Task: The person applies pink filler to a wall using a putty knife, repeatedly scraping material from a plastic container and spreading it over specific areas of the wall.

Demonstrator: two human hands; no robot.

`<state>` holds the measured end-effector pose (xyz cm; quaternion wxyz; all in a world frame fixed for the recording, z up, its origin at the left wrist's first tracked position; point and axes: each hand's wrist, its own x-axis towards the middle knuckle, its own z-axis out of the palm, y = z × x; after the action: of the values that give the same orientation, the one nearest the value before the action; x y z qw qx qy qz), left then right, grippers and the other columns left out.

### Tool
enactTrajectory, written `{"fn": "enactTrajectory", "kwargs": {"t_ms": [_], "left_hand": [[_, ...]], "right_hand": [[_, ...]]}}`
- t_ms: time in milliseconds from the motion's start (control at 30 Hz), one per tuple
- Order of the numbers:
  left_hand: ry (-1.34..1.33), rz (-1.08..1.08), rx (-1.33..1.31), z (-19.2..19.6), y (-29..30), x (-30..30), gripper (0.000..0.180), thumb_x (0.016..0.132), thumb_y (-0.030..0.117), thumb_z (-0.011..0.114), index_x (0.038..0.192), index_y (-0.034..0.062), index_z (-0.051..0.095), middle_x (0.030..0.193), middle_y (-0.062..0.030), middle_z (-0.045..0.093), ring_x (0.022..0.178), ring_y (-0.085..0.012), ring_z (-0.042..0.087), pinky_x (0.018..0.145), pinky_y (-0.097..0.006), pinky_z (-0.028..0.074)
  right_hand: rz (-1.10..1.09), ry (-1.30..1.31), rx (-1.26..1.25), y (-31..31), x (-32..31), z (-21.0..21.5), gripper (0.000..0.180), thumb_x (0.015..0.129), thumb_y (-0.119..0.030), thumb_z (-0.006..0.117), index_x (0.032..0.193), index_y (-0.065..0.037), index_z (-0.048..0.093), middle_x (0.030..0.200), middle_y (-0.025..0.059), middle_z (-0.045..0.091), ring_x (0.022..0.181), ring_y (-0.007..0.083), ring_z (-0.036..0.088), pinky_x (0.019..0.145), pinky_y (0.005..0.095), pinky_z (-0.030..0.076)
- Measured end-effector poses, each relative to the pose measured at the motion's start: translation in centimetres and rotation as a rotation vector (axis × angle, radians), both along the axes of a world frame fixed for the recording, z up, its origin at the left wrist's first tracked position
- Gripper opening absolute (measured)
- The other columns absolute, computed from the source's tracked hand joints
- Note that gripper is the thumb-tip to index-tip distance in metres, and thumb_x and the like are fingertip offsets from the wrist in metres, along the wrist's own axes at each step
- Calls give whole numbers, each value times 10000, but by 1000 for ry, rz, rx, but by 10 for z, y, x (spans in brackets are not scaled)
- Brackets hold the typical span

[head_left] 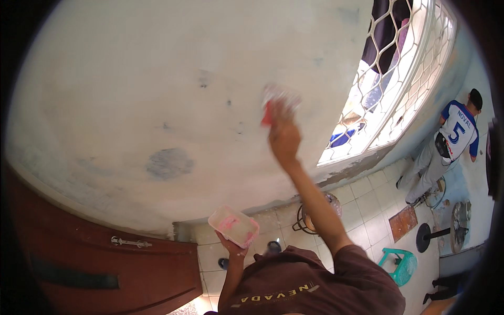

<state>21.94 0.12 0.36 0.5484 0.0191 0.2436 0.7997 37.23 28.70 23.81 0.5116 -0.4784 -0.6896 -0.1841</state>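
My right hand (285, 140), smeared by motion, is raised at the wall (126, 84) and closed on a flat red scraper (267, 114). The scraper's far end blurs into a whitish patch against the wall. In front of my body, lower down, my left hand (234, 247) grips a shallow, translucent plastic tub (247, 231) by its side and underside. Pink and whitish paste smears the tub's inside. Dark spots and one large round grey patch (169, 163) mark the pale wall left of my right hand.
A white-grilled window (388, 100) stands right of my right hand. At the lower left is a brown door (131, 262) with a bolt. A round-topped stool (328, 205), a green plastic stool (401, 266) and a pedestal stand (436, 234) occupy the tiled floor. Another person (457, 131) works at the right wall.
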Motion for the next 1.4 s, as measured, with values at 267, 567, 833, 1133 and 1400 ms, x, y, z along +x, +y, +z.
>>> {"fn": "enactTrajectory", "kwargs": {"t_ms": [267,567,833,1133,1400], "left_hand": [[-12,-75,-23,17,14,14,749,1009,763,414,1484,193,517,1340,-62,639,1221,-344,639,997,-576,565],[-43,-108,3,13,-15,2,777,997,770,432,1529,207,482,1460,-75,576,1327,-349,576,1081,-593,511],[-54,-32,40,12,-4,7,726,1027,730,399,1469,168,527,1363,-84,630,1243,-327,637,1036,-565,552],[18,36,126,52,-29,-4,779,999,775,406,1491,182,517,1381,-74,621,1263,-334,619,1045,-563,542],[-129,60,41,14,-47,-31,783,987,792,419,1512,215,495,1403,-69,598,1285,-352,595,1055,-615,518]], "right_hand": [[488,79,-443,-75,-11,-163,504,958,-8,606,1442,-146,642,1321,113,727,1153,303,729,881,418,622],[280,182,343,-6,44,190,530,873,38,659,1366,-151,707,1300,114,732,1093,323,727,885,399,602],[417,-180,20,-21,-36,-64,652,830,-38,680,1470,-151,623,1499,106,618,1065,262,744,733,378,620],[652,75,22,-60,-19,-1,539,809,136,633,1281,-94,756,1236,128,765,1055,264,773,890,375,617],[248,255,429,-4,-36,199,460,878,6,701,1312,-137,747,1227,84,763,1023,286,731,878,383,576]]}}
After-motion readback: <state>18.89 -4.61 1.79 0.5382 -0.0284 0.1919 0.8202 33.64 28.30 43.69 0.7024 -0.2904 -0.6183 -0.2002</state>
